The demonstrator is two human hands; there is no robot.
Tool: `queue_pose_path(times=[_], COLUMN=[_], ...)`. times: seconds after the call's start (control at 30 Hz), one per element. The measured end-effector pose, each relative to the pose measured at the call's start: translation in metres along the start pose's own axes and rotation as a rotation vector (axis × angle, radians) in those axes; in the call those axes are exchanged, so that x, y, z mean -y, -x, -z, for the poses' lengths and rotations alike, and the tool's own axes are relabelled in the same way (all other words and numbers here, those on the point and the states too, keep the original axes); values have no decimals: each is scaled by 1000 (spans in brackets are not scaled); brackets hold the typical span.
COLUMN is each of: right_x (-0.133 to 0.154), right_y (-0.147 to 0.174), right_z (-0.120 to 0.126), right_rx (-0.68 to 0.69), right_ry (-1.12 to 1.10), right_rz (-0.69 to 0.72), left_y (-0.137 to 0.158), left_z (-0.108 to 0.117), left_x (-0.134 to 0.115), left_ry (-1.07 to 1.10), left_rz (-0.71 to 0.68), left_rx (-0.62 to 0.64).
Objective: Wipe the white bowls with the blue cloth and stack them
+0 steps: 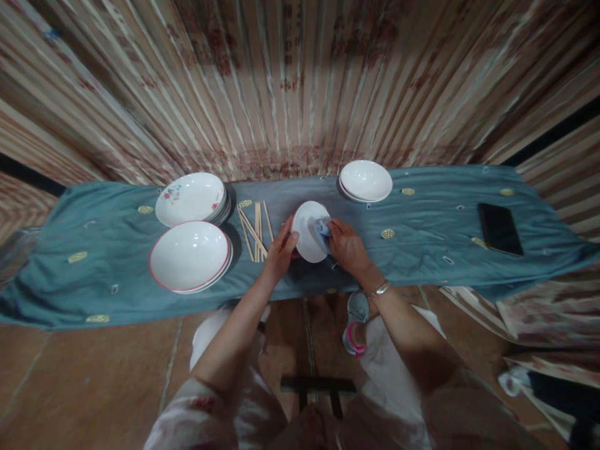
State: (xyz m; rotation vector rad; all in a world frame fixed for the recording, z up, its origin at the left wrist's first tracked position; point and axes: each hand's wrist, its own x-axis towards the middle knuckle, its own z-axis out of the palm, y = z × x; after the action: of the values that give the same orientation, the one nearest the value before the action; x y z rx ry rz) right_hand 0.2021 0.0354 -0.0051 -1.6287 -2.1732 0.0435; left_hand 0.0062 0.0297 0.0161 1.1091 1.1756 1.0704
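Observation:
Over the middle of the cloth-covered table, a small white bowl [307, 245] is tilted with its inside toward me. My left hand [280, 250] grips its left rim, thumb at the edge and fingers hidden behind. A light blue cloth [322, 226] is bunched in the fingers of my right hand [347, 247], which presses it to the right side of the bowl. Several wooden chopsticks [258, 231] lie just left of my left hand, some crossed. Beyond my right hand stands a short stack of white bowls [366, 180].
To the left are a stack of flower-patterned plates [191, 199] and a stack of large red-rimmed bowls [190, 255]. A dark flat object [499, 229] lies at the right. The teal tablecloth [422, 250] is wrinkled. A pleated curtain [281, 94] hangs behind the table.

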Motion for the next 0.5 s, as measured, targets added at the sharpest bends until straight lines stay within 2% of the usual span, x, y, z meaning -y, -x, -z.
queue_pose_path(times=[0.2, 0.5], right_x=[-4, 9], right_y=[14, 23], right_z=[8, 19], right_rx=[82, 167], right_ry=[-71, -377], right_rz=[54, 131], left_y=[1, -1], left_z=[0, 2], left_x=[-1, 4], left_ry=[-5, -32], left_rz=[8, -31], left_rx=[3, -10])
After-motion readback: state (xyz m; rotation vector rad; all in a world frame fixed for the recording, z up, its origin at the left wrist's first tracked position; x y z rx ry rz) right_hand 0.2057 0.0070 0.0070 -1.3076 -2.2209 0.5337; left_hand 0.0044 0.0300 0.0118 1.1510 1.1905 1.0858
